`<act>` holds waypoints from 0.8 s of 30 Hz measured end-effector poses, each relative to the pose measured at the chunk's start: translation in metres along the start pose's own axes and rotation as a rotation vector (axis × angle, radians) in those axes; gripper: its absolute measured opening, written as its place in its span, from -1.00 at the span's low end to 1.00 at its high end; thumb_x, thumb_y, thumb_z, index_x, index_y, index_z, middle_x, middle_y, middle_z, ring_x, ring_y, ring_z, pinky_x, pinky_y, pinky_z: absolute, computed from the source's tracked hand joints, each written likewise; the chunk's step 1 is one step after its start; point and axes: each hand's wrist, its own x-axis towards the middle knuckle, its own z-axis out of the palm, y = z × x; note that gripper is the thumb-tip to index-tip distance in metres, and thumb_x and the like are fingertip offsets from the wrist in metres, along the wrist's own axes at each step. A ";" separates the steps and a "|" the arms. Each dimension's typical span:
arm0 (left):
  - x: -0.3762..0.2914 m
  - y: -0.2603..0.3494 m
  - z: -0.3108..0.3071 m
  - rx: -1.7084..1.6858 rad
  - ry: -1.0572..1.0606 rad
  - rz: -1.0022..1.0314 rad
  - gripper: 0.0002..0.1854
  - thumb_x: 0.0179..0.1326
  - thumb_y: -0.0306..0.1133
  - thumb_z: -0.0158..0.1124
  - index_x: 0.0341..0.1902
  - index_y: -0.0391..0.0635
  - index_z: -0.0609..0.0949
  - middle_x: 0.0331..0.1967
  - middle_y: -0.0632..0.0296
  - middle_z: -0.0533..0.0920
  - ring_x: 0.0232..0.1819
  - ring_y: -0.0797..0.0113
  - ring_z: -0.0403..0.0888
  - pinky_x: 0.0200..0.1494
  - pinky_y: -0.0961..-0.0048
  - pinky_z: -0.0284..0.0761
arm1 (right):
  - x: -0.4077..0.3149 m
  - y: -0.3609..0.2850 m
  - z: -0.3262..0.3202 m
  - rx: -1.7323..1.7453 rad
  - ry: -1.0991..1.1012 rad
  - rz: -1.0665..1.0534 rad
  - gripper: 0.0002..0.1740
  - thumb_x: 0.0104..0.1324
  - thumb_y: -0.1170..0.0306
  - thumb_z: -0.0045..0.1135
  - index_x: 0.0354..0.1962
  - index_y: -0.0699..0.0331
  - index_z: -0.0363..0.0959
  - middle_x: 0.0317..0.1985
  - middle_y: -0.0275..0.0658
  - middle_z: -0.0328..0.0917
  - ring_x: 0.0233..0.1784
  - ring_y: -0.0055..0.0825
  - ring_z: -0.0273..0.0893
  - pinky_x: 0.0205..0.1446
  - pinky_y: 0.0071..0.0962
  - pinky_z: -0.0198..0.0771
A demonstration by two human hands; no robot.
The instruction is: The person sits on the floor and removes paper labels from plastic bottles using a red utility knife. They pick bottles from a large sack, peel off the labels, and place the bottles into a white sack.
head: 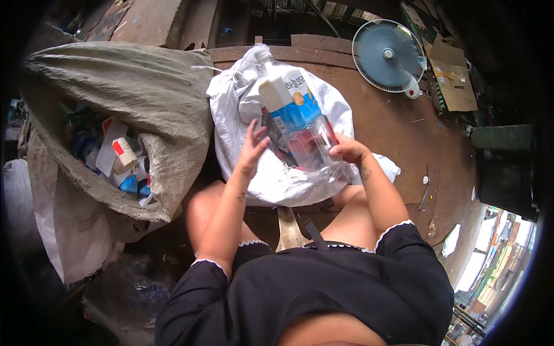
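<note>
A white woven sack (242, 173) lies before my knees, its mouth open on a jumble of clear plastic and red items. My right hand (349, 149) grips clear plastic packaging (322, 138), blurred and partly red, over the right side of the opening. My left hand (254, 145) hovers over the left side with its fingers apart, holding nothing. Beyond both hands, a clear plastic pack with a white and blue printed label (294, 97) lies tilted across the sack's far part. Whether it touches the packaging in my right hand is unclear.
At left, a large beige woven sack (173, 108) gapes over mixed waste, including a small white and red carton (124, 152). A fan (388, 54) stands at the far right beside flattened cardboard (454, 86). Another pale sack (65, 216) hangs at the left, and a brown floor (407, 129) spreads rightward.
</note>
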 end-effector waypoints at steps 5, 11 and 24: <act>-0.033 0.011 0.015 -0.470 -0.480 0.022 -0.04 -0.10 0.00 0.34 0.33 -0.14 0.12 0.27 0.10 0.25 0.26 0.10 0.26 0.32 0.09 0.06 | -0.011 0.010 0.075 0.094 -0.194 -0.018 -0.20 -0.02 0.12 0.28 0.12 0.34 0.22 -0.41 -0.42 0.37 -0.67 -0.84 0.08 -0.64 -0.77 0.00; -0.081 0.063 0.024 -0.335 -0.399 0.244 -0.05 -0.13 -0.02 0.32 0.31 -0.17 0.15 0.23 0.07 0.30 0.23 0.05 0.29 0.26 0.01 0.16 | -0.061 -0.048 0.145 -0.061 0.220 -0.416 -0.69 0.41 0.17 -0.22 -0.08 0.15 0.38 -0.54 -0.59 0.20 -0.69 -0.88 0.03 -0.68 -0.83 -0.10; -0.139 0.091 0.029 -0.142 -0.421 0.249 -0.08 -0.23 -0.15 0.41 0.24 -0.27 0.24 0.16 0.11 0.39 0.18 0.19 0.35 0.24 0.27 0.22 | -0.110 -0.114 0.256 -1.034 0.776 -0.769 -0.61 0.18 0.54 -0.11 -0.01 0.30 0.42 -0.10 0.03 0.46 -0.09 -0.08 0.48 -0.03 -0.35 0.39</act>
